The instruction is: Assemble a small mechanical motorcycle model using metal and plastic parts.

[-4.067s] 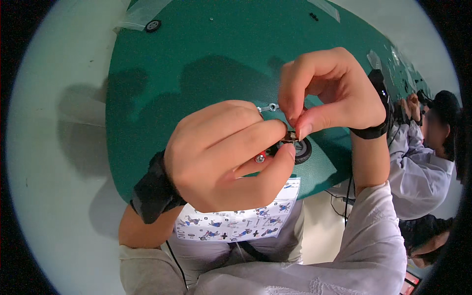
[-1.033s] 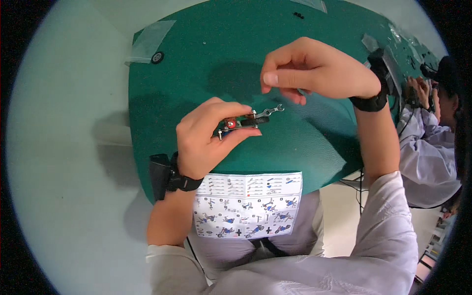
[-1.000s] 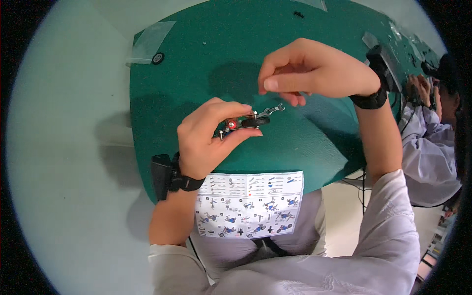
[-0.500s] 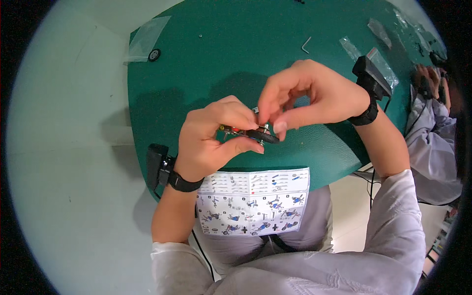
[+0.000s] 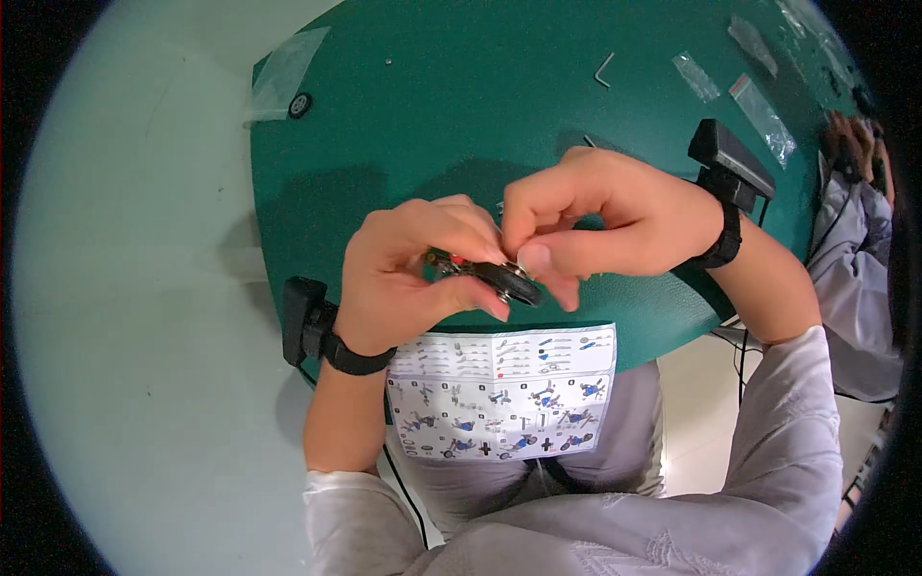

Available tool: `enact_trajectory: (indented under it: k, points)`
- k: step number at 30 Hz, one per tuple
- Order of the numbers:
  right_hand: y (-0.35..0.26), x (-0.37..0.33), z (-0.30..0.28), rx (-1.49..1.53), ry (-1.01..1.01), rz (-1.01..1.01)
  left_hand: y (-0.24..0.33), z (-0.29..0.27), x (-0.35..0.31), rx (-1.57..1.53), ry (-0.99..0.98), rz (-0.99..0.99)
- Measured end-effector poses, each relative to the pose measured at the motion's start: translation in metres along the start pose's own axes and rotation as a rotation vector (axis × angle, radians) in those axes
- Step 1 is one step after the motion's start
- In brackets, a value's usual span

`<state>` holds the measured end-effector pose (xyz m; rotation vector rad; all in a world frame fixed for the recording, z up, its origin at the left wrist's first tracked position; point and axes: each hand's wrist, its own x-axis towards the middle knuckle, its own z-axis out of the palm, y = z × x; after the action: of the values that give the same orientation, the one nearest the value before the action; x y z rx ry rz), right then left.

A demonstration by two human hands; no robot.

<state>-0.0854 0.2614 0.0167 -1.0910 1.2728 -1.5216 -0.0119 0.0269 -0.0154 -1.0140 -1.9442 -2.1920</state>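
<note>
While my left hand clamps the small dark assembly over the green worktop at about 6 o'clock, my right hand pinches its wheel end — probably seating a part, steadied above the instruction sheet.
</note>
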Motion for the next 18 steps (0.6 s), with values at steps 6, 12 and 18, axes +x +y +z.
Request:
enact_trajectory:
  k: [6, 12, 18]
  points:
    - [-0.008, 0.000, -0.007, -0.281, 0.029, -0.012, -0.001, 0.004, -0.001, -0.045, 0.020, -0.039]
    - [0.000, 0.000, -0.005, -0.196, 0.100, -0.233, -0.005, 0.005, -0.002, -0.137, 0.029, -0.009]
    - [0.008, 0.000, -0.001, -0.195, 0.105, -0.273, -0.001, 0.007, -0.002, -0.200, 0.039, -0.100]
